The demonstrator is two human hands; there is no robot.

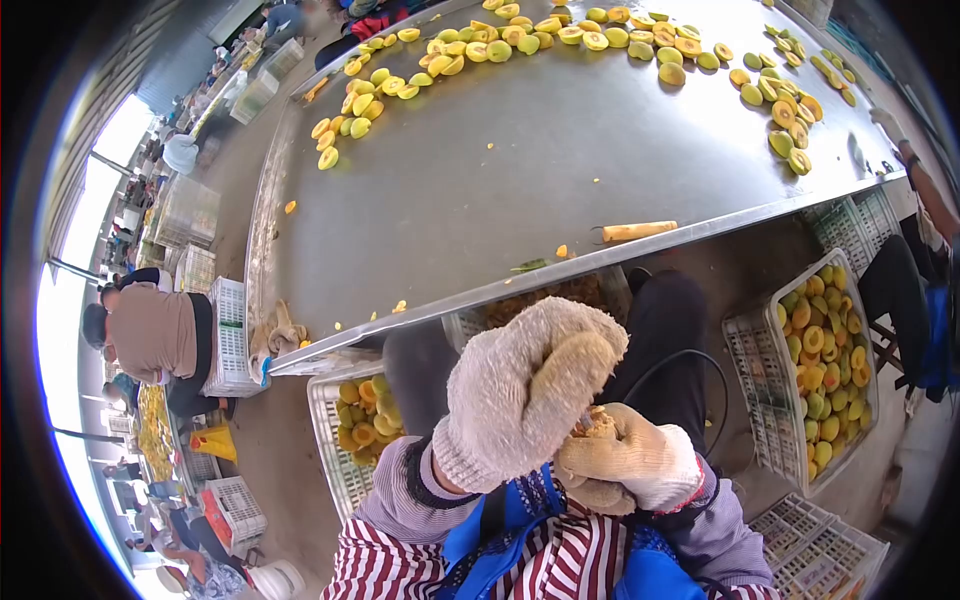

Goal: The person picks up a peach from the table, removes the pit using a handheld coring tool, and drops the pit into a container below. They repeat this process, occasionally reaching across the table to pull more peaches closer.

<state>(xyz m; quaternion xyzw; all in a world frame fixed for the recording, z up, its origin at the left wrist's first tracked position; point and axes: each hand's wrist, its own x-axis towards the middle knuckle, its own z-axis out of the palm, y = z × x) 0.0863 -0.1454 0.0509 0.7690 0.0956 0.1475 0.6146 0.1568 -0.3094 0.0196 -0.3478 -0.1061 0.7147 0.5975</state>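
Note:
Both my hands meet in front of my chest, each in a thick knitted glove. My left hand [530, 395], in a fluffy off-white glove, is closed with its fingers curled, and it overlaps the fingertips of the other hand. My right hand [635, 460], in a yellow-stained glove with a white cuff, is also closed, thumb and fingers pressed together. A small rough orange-brown bit [594, 424] shows between the hands; what they grip is mostly hidden, and I cannot tell its kind. Ahead, a wooden-handled tool [638, 231] with a thin metal end lies near the table edge.
Halved yellow-green fruits [500, 50] lie along the far side of the metal table [430, 210]. Crates of fruit stand at my left [330, 440] and right [760, 400]. Cloth gloves [280, 330] lie on the table's left corner. Other people [160, 330] sit at left and right.

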